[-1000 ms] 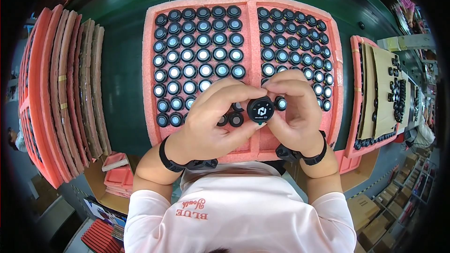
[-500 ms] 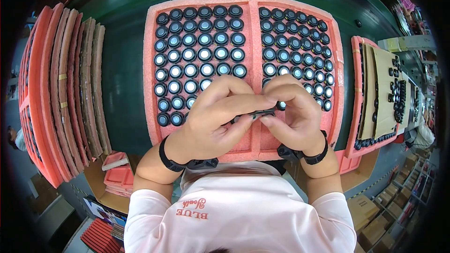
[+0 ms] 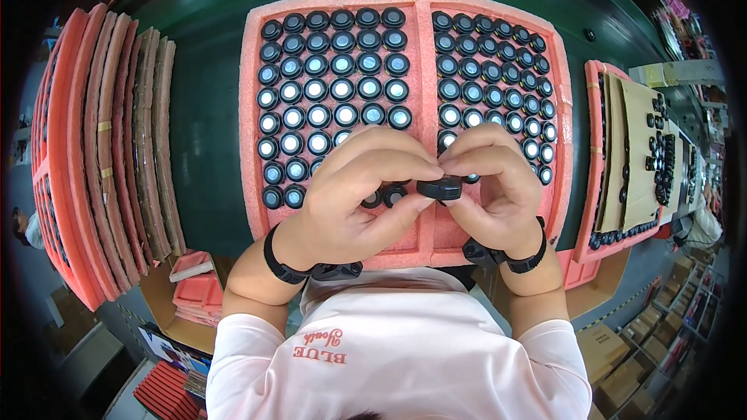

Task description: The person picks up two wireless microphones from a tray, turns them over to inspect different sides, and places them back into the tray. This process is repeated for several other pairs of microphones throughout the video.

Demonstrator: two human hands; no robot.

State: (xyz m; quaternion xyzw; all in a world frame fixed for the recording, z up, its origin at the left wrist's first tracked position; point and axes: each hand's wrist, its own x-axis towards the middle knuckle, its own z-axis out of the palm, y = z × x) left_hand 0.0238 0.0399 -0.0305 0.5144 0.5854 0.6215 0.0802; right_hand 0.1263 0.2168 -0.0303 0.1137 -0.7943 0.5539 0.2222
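Note:
Both hands meet over the lower middle of a pink foam tray (image 3: pixel 424 70). Between them they hold a small round speaker (image 3: pixel 440 190), black and seen nearly edge-on. My left hand (image 3: pixel 350 194) pinches its left side with thumb and fingers. From the other side my right hand (image 3: pixel 498 187) grips it, thumb below and fingers above. Rows of like speakers (image 3: pixel 342 89), black with shiny silvery centres, fill the tray's left half. More speakers (image 3: pixel 492 96) stand in the right half. My hands hide part of the lower rows.
The tray lies on a green work surface (image 3: pixel 206 124). At left stand upright pink foam trays (image 3: pixel 78 155) with brown boards. To the right, another pink tray (image 3: pixel 593 132) holds cardboard sheets (image 3: pixel 634 155) and black parts. One loose black part (image 3: pixel 590 34) sits at the far right.
The speaker has turned between my fingers and now shows more of its black edge. Both hands keep their grip in nearly the same place; the tray has barely shifted in view.

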